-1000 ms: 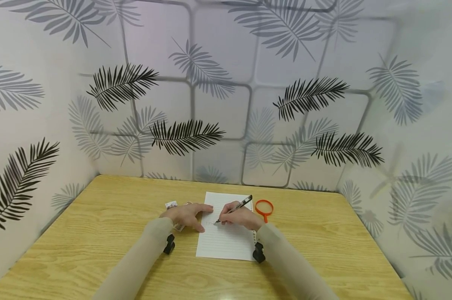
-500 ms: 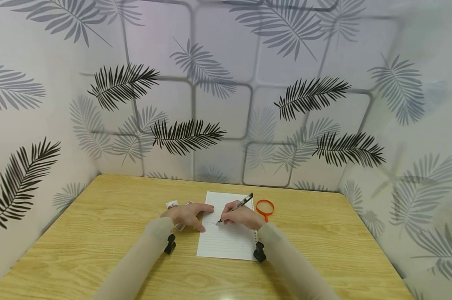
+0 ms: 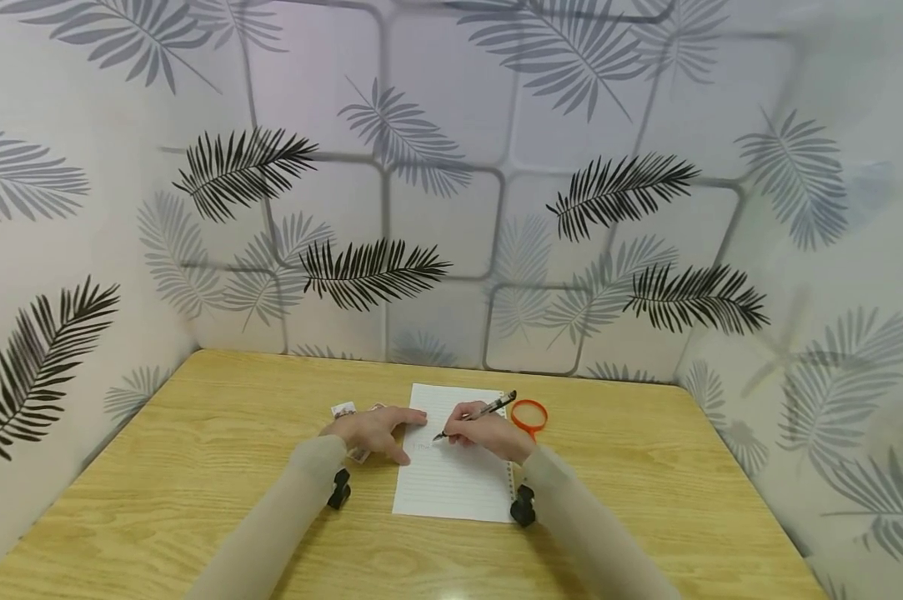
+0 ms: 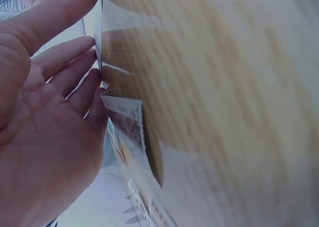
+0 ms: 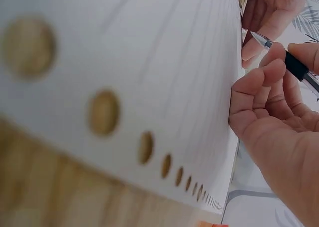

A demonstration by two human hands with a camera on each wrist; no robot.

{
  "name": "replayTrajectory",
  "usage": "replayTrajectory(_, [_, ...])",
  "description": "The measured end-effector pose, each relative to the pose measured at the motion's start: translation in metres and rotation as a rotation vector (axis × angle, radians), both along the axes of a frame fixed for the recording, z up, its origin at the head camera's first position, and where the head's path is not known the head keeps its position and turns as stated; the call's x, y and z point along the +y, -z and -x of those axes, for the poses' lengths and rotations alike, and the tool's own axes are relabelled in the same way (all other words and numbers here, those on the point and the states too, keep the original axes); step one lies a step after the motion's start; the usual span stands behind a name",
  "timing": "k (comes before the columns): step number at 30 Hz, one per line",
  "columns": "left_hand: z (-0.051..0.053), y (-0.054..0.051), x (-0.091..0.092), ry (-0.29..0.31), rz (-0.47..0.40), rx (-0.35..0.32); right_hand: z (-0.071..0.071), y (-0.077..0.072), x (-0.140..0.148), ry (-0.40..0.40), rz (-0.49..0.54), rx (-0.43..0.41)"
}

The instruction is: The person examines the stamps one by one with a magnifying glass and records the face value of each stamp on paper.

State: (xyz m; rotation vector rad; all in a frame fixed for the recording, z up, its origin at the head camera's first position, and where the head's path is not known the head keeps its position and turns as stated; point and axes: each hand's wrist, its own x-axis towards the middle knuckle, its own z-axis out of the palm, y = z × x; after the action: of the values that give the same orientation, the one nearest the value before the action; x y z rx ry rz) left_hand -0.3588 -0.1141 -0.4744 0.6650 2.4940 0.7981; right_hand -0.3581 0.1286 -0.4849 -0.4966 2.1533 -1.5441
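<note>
Left hand [image 3: 376, 432] braces a lined sheet [image 3: 451, 485] on the bench [image 3: 271, 392]; right hand [image 3: 487, 432] holds a pen [image 3: 497, 405].
Left fingers, spread, should press the sheet's left edge flat; right fingers, pinching the pen, should move lightly. The left wrist view shows a printed slip's [image 4: 125, 119] serrated edge, indistinct from the head; the right wrist view, seemingly a gap under the nib [image 5: 255, 35].

The left arm [image 3: 274, 512] and right arm [image 3: 589, 517], both in long beige fabric sleeves, reach forward and angle inward. The bare left hand [image 3: 372, 430] lies palm down, its fingers mostly straight and its thumb spread apart. Near it, the bare right hand [image 3: 487, 434] rests on its little-finger side, thumb and forefinger pinched, other fingers curled beneath.
</note>
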Motion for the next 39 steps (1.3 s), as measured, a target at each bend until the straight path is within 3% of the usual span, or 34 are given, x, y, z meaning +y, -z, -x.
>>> replayTrajectory(6, [-0.001,0.002,-0.003,-0.002,-0.004,-0.009,-0.004,0.002,0.003,-0.068,0.007,-0.006])
replayTrajectory(12, [-0.003,0.002,-0.004,-0.007,-0.005,-0.004,-0.007,0.000,0.003,-0.075,-0.015,0.013])
replayTrajectory(20, [-0.005,0.001,-0.004,-0.007,-0.030,-0.004,-0.010,-0.006,0.014,-0.076,-0.010,0.083])
replayTrajectory(27, [-0.005,-0.004,-0.001,-0.008,-0.031,-0.009,-0.013,-0.018,0.032,-0.149,0.006,0.206])
replayTrajectory(31, [-0.004,-0.005,0.000,0.003,-0.027,0.001,-0.010,-0.020,0.037,-0.100,0.035,0.145])
replayTrajectory(39, [-0.002,-0.003,0.003,-0.023,-0.032,-0.012,-0.009,-0.022,0.047,-0.042,0.188,-0.098])
